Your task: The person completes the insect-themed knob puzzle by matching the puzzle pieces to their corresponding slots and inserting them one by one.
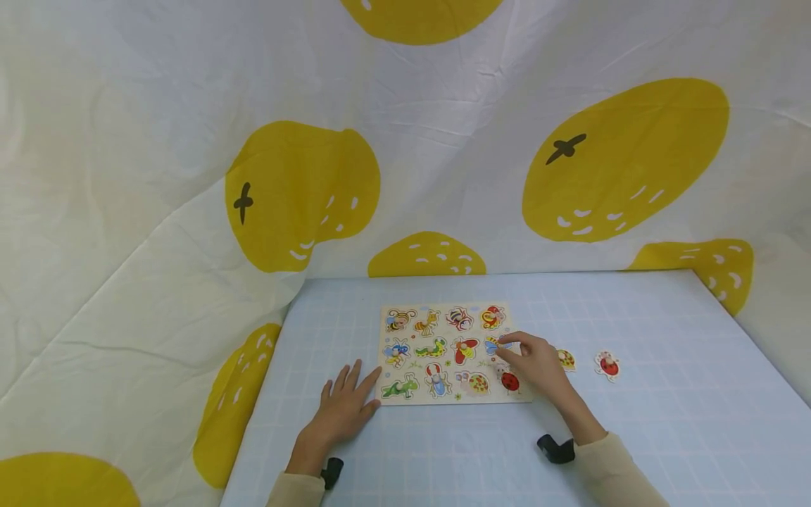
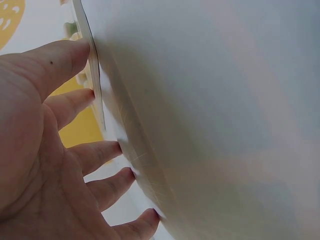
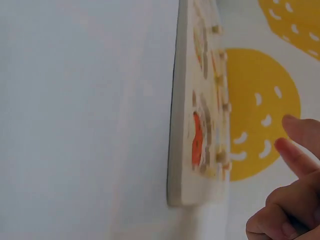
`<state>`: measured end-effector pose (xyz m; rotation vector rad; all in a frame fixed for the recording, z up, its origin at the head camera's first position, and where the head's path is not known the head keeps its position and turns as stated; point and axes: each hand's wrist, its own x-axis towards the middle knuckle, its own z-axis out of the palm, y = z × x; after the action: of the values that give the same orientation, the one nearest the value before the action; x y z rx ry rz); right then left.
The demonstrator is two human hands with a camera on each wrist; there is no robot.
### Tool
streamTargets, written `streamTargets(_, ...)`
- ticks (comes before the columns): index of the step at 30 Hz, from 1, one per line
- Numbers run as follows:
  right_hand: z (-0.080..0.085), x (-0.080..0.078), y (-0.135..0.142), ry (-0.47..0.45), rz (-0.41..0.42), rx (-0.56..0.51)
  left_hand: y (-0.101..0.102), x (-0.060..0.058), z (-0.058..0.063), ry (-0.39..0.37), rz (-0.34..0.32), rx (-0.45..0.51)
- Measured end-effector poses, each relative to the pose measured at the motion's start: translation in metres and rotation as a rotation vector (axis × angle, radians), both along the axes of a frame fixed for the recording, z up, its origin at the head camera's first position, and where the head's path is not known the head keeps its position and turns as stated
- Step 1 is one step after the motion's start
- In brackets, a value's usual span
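Note:
A wooden insect peg puzzle board (image 1: pixel 497 400) lies on the table, most of its recesses filled with knobbed pieces. My left hand (image 1: pixel 342 412) rests flat with fingers spread, thumb and index finger touching the board's left edge. Over the right side of the board, the thumb and index finger of my right hand (image 1: pixel 538 365) reach around the blue-and-yellow winged insect piece (image 1: pixel 493 346). In the right wrist view those two fingertips are apart with nothing between them. The ladybug recess (image 1: pixel 509 381) and the snail recess (image 1: pixel 476 382) show printed pictures.
Right of the board lie a loose ladybug piece (image 1: pixel 608 365) and a yellow, red-spotted piece (image 1: pixel 567 360), partly hidden behind my right hand. A pale blue checked cloth (image 1: pixel 456 451) covers the table. A white curtain with yellow fruit prints (image 1: pixel 443 197) hangs behind it.

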<state>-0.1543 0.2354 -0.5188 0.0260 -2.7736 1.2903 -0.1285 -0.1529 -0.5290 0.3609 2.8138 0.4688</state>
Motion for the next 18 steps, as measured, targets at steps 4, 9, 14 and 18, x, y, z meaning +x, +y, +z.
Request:
streamTargets(4,-0.004,0.006,0.023,-0.027,-0.065,0.035,0.000,0.000,0.001,0.003,-0.001,-0.004)
streamTargets(9,-0.010,0.016,0.053,-0.021,-0.159,0.045,0.000,0.000,0.003,0.001,-0.007,0.009)
streamTargets(14,-0.014,0.024,0.076,-0.028,-0.230,0.069,0.002,0.000,0.003,0.000,-0.003,-0.003)
streamTargets(18,-0.016,0.026,0.086,-0.061,-0.253,0.076,0.001,0.000,0.001,-0.002,0.002,-0.006)
